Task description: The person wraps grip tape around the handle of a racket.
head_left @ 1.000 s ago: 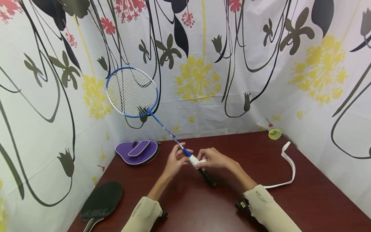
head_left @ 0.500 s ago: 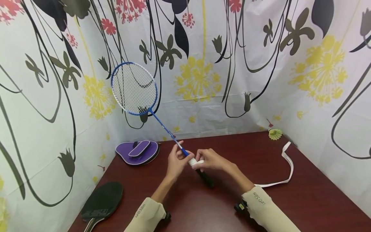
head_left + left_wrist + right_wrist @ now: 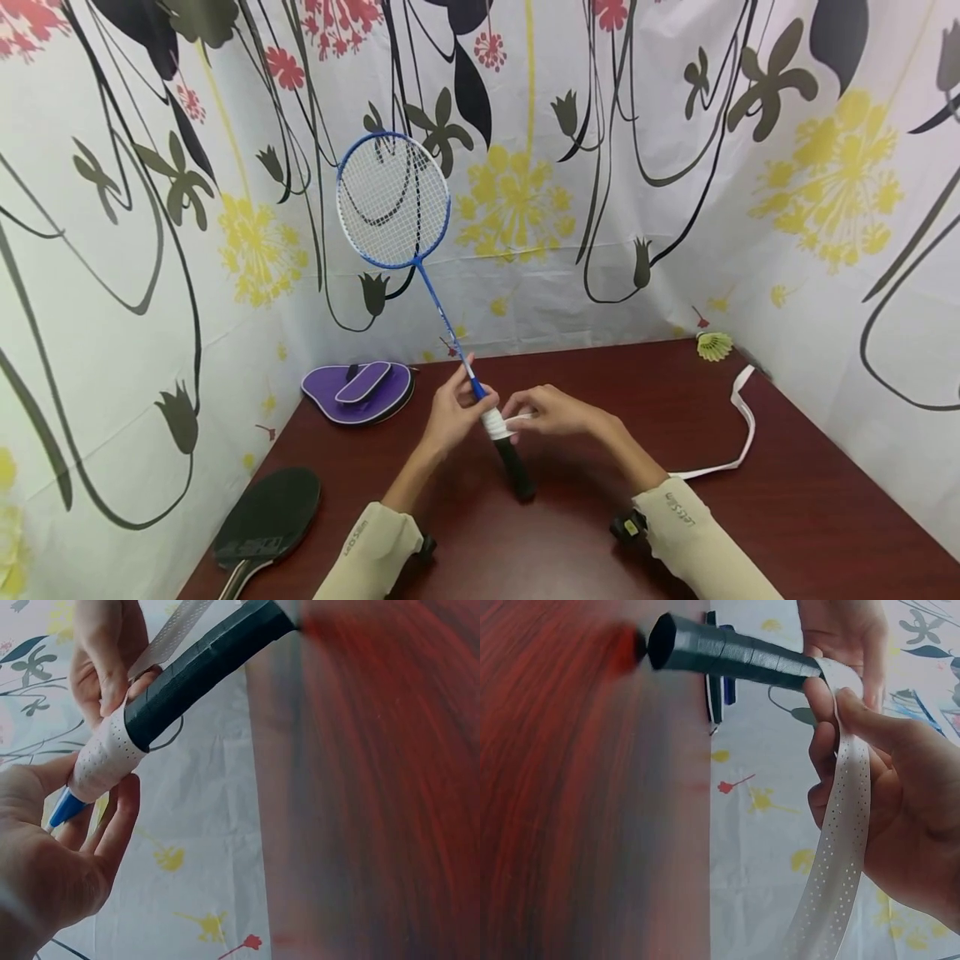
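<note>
A blue-and-white badminton racket (image 3: 393, 200) is held up at a slant, its head toward the back wall. My left hand (image 3: 453, 410) grips it where the blue cone meets the handle, thumb and fingers on either side. White perforated grip tape (image 3: 103, 759) is wound around the upper handle; the lower handle (image 3: 514, 469) is black. Close to the tape's lower edge, my right hand (image 3: 553, 414) pinches the loose strip (image 3: 845, 802) between thumb and forefinger. From there the strip hangs down past the palm in the right wrist view.
The strip's far end (image 3: 742, 408) trails over the dark red table (image 3: 600, 533) at right. A yellow shuttlecock (image 3: 714, 345) sits at the back right corner. On the left lie a purple paddle case (image 3: 360, 393) and a black table tennis paddle (image 3: 272, 512). Patterned curtains surround the table.
The racket has swung more upright, its head moving right and up and its handle end moving left and nearer. The white wrap now shows more plainly between my hands.
</note>
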`<state>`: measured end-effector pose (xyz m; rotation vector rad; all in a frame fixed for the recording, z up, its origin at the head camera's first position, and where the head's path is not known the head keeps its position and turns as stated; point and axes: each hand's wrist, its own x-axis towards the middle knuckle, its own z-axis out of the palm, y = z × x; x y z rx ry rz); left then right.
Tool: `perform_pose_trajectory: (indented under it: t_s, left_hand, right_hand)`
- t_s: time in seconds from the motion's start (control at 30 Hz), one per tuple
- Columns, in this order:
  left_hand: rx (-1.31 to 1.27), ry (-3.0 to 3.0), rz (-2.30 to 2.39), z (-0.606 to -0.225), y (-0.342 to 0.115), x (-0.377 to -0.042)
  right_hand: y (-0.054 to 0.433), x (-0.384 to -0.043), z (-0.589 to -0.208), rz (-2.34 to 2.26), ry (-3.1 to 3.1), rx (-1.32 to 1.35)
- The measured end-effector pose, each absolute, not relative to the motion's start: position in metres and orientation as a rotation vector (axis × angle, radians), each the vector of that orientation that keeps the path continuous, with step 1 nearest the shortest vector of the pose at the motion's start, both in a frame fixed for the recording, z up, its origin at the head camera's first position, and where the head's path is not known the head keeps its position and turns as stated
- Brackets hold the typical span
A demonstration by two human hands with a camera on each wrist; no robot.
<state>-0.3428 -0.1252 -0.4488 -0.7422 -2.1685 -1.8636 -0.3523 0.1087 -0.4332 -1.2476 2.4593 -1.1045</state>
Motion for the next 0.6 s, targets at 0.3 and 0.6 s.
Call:
perform_pose_trajectory:
  t_s: [0.3,0.6]
  left_hand:
    - [-0.897,-2.274,-1.885,-0.4443,-0.1320,-0.3415]
    - [-0.913,-2.303,-1.683,-0.4460,-0.1330,-0.3446]
  right_hand:
    - [0.1032,-0.3526,-0.4385,-1.081,2.434,-1.244]
    - [0.0993,-0.3530,-0.4418,-1.078,2.504,-1.316]
